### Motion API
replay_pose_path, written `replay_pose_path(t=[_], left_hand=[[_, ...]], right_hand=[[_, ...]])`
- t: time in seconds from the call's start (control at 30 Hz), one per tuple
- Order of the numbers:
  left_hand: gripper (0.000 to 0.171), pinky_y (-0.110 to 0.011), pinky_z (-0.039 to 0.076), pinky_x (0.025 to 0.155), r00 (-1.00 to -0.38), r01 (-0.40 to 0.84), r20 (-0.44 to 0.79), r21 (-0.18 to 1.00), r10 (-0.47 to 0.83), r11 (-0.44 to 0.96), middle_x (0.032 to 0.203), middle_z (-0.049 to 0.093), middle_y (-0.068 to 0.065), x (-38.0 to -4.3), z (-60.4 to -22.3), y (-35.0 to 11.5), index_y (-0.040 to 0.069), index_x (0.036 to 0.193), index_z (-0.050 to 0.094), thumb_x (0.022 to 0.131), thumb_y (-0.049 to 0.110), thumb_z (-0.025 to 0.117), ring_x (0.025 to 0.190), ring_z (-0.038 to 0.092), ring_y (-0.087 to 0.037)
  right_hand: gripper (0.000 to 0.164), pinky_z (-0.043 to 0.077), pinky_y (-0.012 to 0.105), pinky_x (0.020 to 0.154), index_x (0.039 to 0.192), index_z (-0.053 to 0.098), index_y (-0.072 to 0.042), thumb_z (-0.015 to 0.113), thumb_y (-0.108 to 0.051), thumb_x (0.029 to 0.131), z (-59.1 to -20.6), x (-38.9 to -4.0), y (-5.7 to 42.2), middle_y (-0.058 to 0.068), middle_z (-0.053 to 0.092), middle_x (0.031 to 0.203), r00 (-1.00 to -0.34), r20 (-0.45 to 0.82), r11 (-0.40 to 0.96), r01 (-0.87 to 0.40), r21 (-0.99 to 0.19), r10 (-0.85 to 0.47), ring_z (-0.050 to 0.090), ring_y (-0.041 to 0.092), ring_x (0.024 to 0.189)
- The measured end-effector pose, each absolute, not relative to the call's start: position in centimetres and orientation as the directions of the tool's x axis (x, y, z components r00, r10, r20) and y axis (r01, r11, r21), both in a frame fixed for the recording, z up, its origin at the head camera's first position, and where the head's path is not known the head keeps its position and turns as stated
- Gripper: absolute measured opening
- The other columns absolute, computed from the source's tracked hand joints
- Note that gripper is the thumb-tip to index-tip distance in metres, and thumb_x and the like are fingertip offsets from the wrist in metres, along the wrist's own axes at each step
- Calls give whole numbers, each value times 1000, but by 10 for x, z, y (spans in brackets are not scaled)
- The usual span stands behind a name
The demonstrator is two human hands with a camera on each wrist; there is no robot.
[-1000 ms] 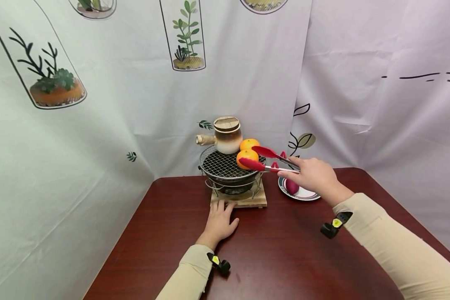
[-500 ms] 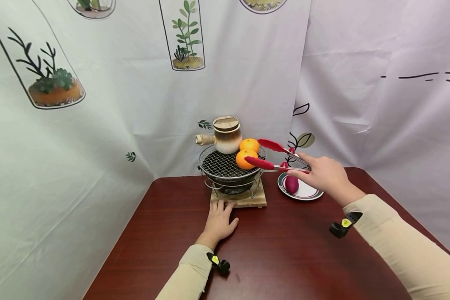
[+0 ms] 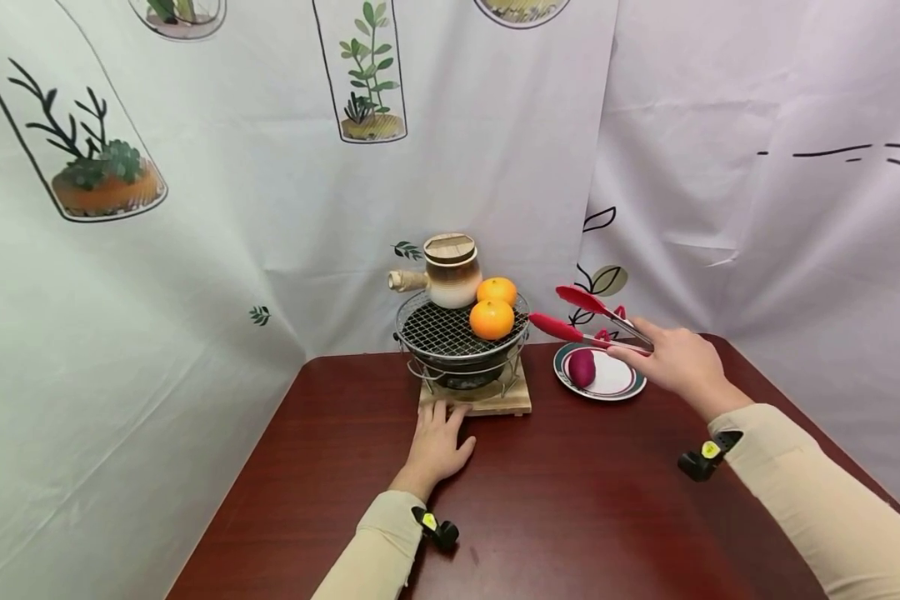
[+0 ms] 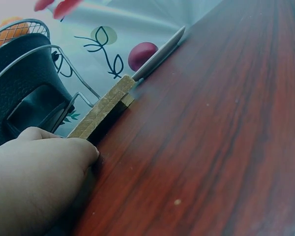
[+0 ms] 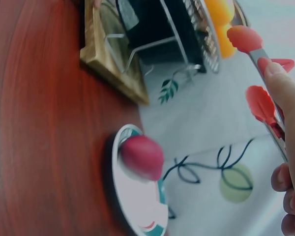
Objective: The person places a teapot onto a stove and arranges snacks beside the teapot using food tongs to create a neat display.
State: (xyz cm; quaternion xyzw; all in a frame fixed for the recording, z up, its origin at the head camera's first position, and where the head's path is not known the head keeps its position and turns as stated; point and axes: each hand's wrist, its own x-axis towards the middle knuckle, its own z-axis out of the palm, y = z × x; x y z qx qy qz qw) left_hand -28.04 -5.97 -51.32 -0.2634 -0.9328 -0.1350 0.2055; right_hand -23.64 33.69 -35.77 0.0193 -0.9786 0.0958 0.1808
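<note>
My right hand holds red-tipped metal tongs by their arms, raised to the right of the grill. The tongs' tips stand apart with nothing between them. Two oranges sit side by side on the wire mesh of the round tabletop grill. Fingers spread, my left hand rests at the front edge of the wooden board under the grill. Below the tongs, a smooth purple-red oval that looks like a sweet potato lies on a green-rimmed plate.
A clay pot with a wooden lid and a side handle stands at the back of the grill mesh. Behind the dark red wooden table hangs a white printed cloth, close to its far edge.
My right hand has drawn the tongs to the right, away from the oranges, which stay on the mesh. The plate now shows more fully. My left hand has kept its place.
</note>
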Motion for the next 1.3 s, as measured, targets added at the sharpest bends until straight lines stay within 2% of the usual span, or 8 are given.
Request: replay_pose_path(t=[0.17,0.33,0.63,0.87,1.03,1.3], left_hand=[[52,-56,30,111,-782,545,444,147,437,826,135,46,-15,-282,-514,-59,18,138,58,91,36,68,132,36,-38],[52,-56,30,112,-780,545,446,142,438,826,135,46,-14,-284,-515,-59,19,138,58,90,37,68,132,35,-37],[52,-56,31,110,-756,564,486,141,439,814,132,48,-15,-284,-517,-59,17,136,59,88,35,69,128,37,-38],[51,-59,31,110,-762,560,483,158,431,813,132,47,-15,-284,-518,-60,17,136,59,88,34,69,129,36,-39],[52,-59,30,111,-771,557,466,163,434,814,133,46,-16,-285,-517,-60,17,137,59,89,34,69,129,36,-39],[53,-58,29,112,-777,552,456,160,434,819,133,46,-15,-285,-517,-61,18,137,59,89,36,69,129,37,-38]], right_hand=[[99,50,52,64,152,45,-10,43,-84,86,-374,-238,348,32,62,125,-955,297,980,-31,-195,29,63,45,101],[95,48,49,57,147,51,-11,42,-83,87,-396,-241,359,29,66,118,-959,277,974,-15,-225,50,63,44,96],[104,51,56,65,144,51,1,40,-85,86,-424,-243,364,33,60,127,-980,181,967,39,-250,86,61,47,103],[108,52,59,68,143,51,5,38,-86,85,-433,-243,364,34,58,129,-987,131,970,54,-239,88,59,49,107],[109,54,59,69,141,51,8,41,-84,85,-436,-242,365,36,57,130,-991,104,969,62,-237,89,58,49,106],[95,53,58,67,137,59,3,54,-77,85,-441,-242,365,33,62,123,-991,107,971,47,-234,74,61,45,102]])
